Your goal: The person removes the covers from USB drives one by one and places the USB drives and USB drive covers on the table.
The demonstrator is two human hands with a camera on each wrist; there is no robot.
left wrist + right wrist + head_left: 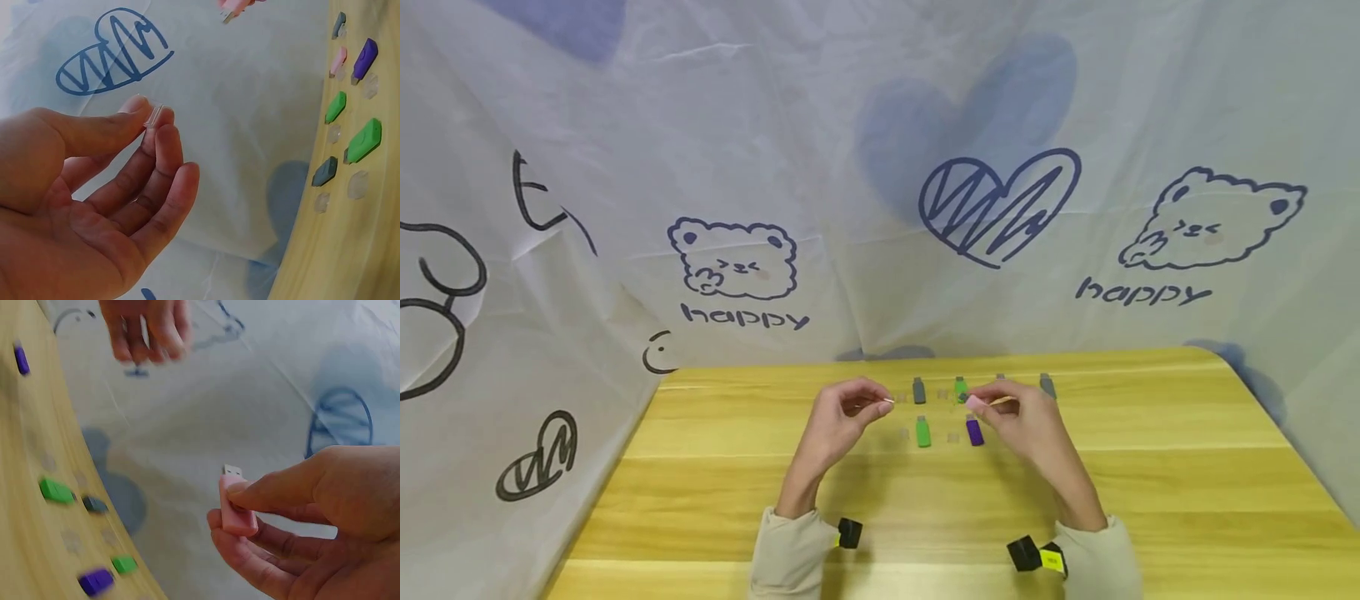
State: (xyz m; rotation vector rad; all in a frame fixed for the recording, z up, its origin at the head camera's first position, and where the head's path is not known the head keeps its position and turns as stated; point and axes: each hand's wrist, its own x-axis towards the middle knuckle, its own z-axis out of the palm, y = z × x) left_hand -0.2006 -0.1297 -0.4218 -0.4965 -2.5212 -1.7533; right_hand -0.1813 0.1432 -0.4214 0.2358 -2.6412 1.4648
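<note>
Between thumb and fingertips, my left hand (pixel 841 419) pinches a small clear plastic cap (pixel 154 116), raised above the table. My right hand (pixel 1033 425) holds a pink USB flash drive (pixel 236 509) with its bare metal plug (pixel 232 470) exposed. The two hands are apart, the cap and the drive not touching. Below them on the table lie a grey USB drive (pixel 919 391), a green one (pixel 923 432), a purple one (pixel 974 431) and another green one (pixel 960 388), partly behind the right hand. Another pink drive (pixel 338 60) shows in the left wrist view.
Several clear caps (pixel 358 185) lie beside the drives on the wooden table (pixel 715 500). A further grey drive (pixel 1048 385) sits near the far edge, right of the others. A white printed cloth (pixel 850 208) hangs behind and to the sides of the table.
</note>
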